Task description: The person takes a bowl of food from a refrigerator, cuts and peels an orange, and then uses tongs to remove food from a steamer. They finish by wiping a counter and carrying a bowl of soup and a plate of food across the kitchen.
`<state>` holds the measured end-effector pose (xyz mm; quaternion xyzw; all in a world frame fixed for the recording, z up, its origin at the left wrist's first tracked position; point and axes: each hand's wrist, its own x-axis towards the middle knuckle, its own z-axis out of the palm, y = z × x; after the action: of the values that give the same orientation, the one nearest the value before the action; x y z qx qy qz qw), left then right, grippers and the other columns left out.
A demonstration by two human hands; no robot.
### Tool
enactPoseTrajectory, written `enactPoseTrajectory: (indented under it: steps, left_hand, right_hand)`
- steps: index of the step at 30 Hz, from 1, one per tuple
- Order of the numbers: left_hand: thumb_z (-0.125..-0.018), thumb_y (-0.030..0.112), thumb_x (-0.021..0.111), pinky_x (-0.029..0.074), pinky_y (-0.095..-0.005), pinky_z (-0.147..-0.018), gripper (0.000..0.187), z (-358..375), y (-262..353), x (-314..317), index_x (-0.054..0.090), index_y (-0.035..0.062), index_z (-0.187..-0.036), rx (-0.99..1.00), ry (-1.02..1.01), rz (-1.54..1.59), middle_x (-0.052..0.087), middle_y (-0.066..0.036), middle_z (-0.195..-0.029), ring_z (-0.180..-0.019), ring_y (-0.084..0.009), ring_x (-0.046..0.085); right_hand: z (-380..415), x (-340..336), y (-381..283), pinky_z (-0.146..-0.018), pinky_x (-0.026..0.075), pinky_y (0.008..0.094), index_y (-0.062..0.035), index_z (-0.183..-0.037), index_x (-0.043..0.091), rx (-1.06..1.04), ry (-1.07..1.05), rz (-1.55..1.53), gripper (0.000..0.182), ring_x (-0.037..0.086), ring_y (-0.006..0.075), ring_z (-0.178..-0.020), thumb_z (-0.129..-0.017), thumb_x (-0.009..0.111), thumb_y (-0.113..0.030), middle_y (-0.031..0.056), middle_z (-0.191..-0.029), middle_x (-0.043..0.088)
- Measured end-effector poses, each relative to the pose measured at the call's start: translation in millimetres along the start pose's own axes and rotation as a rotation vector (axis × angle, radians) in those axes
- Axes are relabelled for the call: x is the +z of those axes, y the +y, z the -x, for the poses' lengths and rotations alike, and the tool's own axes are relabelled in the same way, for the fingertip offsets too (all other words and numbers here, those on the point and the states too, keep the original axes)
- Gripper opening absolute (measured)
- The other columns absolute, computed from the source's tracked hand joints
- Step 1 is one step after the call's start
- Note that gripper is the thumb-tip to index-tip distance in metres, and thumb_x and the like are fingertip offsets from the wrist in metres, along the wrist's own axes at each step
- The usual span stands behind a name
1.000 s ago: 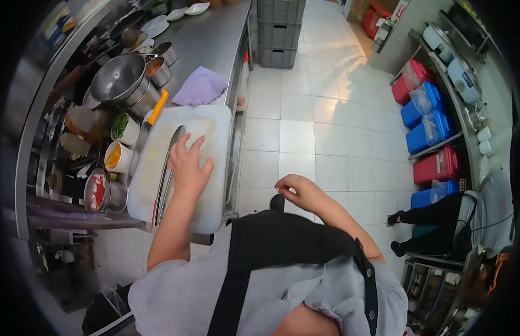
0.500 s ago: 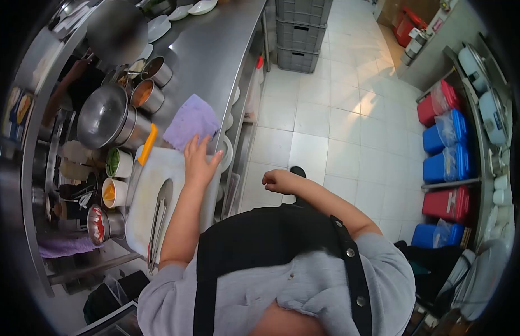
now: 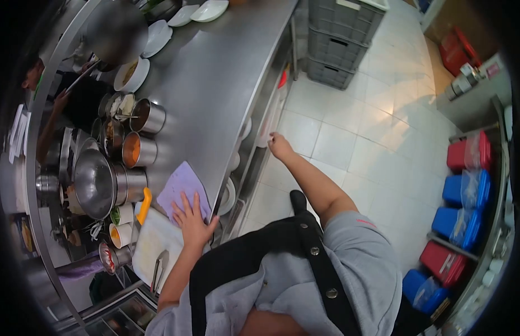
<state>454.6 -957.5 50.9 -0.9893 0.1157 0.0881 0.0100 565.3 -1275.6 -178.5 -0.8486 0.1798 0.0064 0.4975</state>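
Observation:
On the steel counter (image 3: 201, 78), my left hand (image 3: 194, 223) lies with spread fingers on a folded purple cloth (image 3: 183, 187), pressing it near the counter's edge. My right hand (image 3: 280, 147) hangs in the air beyond the counter's front edge, its fingers curled; whether it holds anything is too small to make out. Just left of the cloth is a white cutting board (image 3: 149, 246), with a yellow-handled knife (image 3: 144, 206) at its far left corner. Metal tongs (image 3: 160, 270) rest on the board beside my left forearm.
Metal pots (image 3: 149, 116), a large steel bowl (image 3: 95, 183) and small containers line the counter's left side. White dishes (image 3: 209, 10) stand at the far end. Grey crates (image 3: 338, 50) are stacked on the floor. A co-worker's arm (image 3: 61, 103) shows across the counter.
The view has turned and shifted. My right hand has reached farther forward beside the counter. My left hand now rests farther onto the cloth.

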Motion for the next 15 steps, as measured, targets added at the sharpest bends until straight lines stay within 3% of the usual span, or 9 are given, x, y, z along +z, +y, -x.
enactPoseTrajectory:
  steps: [5,9,15]
  left_hand:
    - [-0.061,0.040,0.079,0.014,-0.0666,-0.105,0.093,-5,-6,-1,0.037,0.0171,-0.141,0.004,0.006,0.024,0.013,-0.021,-0.152,-0.136,-0.0537,0.004]
    - [-0.058,0.040,0.082,0.015,-0.0698,-0.102,0.091,-6,-10,2,0.041,0.0194,-0.137,-0.004,-0.010,0.049,0.014,-0.022,-0.152,-0.135,-0.0550,0.005]
    - [-0.055,0.039,0.084,0.019,-0.0710,-0.099,0.095,-6,-12,1,0.039,0.0201,-0.137,0.003,-0.019,0.035,0.016,-0.022,-0.151,-0.134,-0.0559,0.009]
  right_hand:
    - [-118,9,-44,-0.094,0.044,0.0411,-0.0035,-0.126,0.047,-0.160,0.314,0.030,0.047,0.051,0.0383,-0.114,-0.085,0.056,-0.023,0.0247,-0.123,0.052]
    - [-179,24,-64,-0.094,0.043,0.0412,-0.0030,-0.125,0.048,-0.257,0.294,0.089,0.045,0.051,0.0379,-0.114,-0.086,0.054,-0.024,0.0243,-0.124,0.052]
    - [-201,36,-57,-0.093,0.043,0.0412,-0.0023,-0.123,0.049,-0.267,0.182,0.200,0.044,0.051,0.0374,-0.114,-0.087,0.052,-0.027,0.0236,-0.125,0.052]
